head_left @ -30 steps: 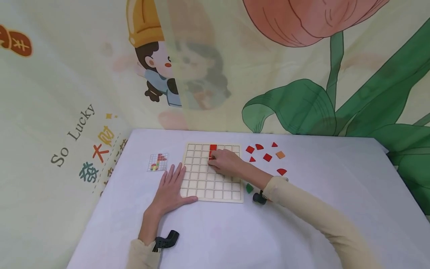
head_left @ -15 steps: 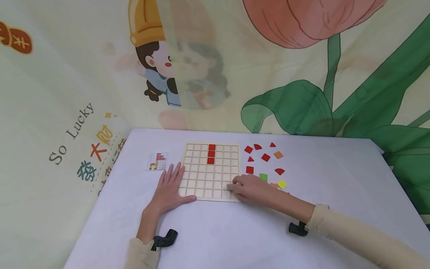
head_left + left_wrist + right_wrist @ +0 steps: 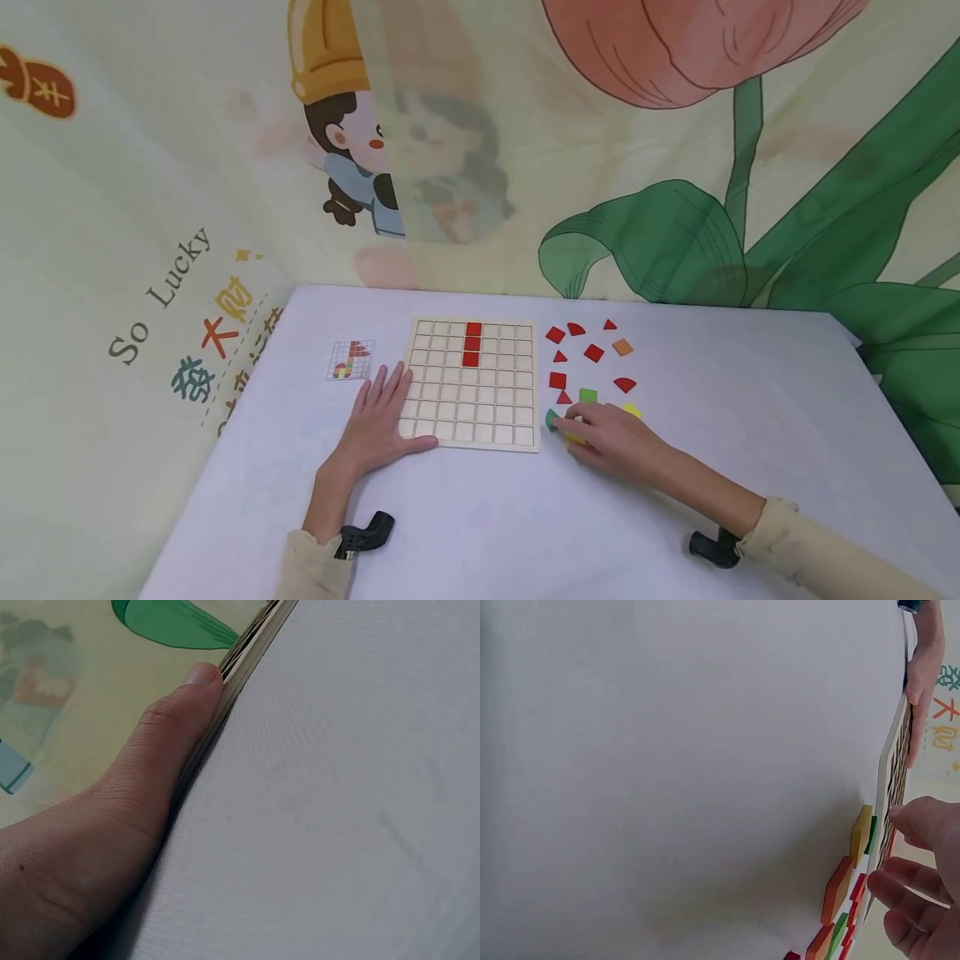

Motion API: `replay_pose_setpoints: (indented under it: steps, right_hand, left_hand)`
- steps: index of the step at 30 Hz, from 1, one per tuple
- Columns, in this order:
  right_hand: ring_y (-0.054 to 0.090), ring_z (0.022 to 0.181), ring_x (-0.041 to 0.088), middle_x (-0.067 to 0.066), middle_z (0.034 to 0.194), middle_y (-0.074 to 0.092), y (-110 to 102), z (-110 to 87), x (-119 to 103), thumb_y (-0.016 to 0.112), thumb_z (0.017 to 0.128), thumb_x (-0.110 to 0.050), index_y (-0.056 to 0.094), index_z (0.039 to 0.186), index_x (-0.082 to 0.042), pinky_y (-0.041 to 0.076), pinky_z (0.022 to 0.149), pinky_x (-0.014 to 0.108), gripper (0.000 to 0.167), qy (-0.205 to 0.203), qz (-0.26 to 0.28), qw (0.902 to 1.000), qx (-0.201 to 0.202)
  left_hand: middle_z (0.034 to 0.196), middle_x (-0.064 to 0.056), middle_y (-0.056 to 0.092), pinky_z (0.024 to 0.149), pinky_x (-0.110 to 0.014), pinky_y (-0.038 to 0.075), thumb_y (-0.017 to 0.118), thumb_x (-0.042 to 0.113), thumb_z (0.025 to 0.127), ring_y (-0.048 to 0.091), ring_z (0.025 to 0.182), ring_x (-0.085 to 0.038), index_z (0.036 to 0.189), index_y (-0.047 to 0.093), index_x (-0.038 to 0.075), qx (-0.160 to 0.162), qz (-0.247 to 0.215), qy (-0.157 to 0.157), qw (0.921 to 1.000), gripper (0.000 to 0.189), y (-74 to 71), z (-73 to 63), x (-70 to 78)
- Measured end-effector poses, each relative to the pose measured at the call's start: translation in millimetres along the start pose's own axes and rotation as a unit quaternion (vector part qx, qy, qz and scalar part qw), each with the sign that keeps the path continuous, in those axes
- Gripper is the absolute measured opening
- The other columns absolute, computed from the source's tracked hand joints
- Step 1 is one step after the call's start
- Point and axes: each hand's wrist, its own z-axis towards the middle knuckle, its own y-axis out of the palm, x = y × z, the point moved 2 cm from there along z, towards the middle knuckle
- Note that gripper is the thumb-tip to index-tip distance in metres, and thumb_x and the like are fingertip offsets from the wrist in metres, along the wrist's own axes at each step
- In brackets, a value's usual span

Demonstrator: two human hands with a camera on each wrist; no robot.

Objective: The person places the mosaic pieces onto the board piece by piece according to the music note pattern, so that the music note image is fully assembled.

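Note:
A pale wooden grid board [image 3: 447, 412] lies on the table, with a column of red squares [image 3: 472, 344] set in its upper middle cells. My left hand [image 3: 381, 423] rests spread along the board's left side, its thumb at the lower edge; the left wrist view shows that thumb [image 3: 161, 742] against the board's rim. Right of the board, my right hand [image 3: 618, 440] is over the loose pieces. Its fingertips are right by a dark green piece [image 3: 552, 420] and a yellow piece [image 3: 861, 838]. Nothing shows between thumb and fingers in the right wrist view. The hand covers some pieces.
A small printed pattern card [image 3: 350, 360] lies left of the board. Several red pieces [image 3: 594, 353], an orange square [image 3: 622, 347] and a light green square [image 3: 588, 396] are scattered right of it. A printed cloth [image 3: 465, 267] hangs behind the white table [image 3: 465, 533].
My right hand has left the red squares on the board and moved right and toward me, over the loose pieces. The left hand has stayed in place.

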Motion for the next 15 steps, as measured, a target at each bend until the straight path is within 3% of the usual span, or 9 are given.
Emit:
replay_pose_setpoints:
  steps: [8,15]
  right_hand:
    - [0.061,0.092,0.013,-0.001,0.109,0.067,-2.8,-5.1,5.9,0.078,0.081,-0.024,0.068,0.121,-0.020,0.055,0.073,0.024,0.042,0.048,0.014,0.9983,-0.030]
    - [0.063,0.102,0.016,0.002,0.115,0.066,-6.2,7.6,14.6,0.080,0.079,-0.027,0.069,0.121,-0.021,0.059,0.077,0.027,0.045,0.085,0.024,0.9954,-0.037]
  left_hand:
    - [0.165,-0.010,0.011,0.122,-0.057,0.008,0.067,0.070,0.071,0.004,0.153,-0.035,0.156,0.017,0.009,-0.004,0.002,-0.004,1.0000,0.116,-0.6,-0.4,0.8]
    - [0.165,-0.010,0.011,0.122,-0.058,0.008,0.067,0.070,0.071,0.004,0.153,-0.036,0.156,0.017,0.008,-0.002,0.002,-0.003,1.0000,0.116,-1.7,-0.5,0.6]
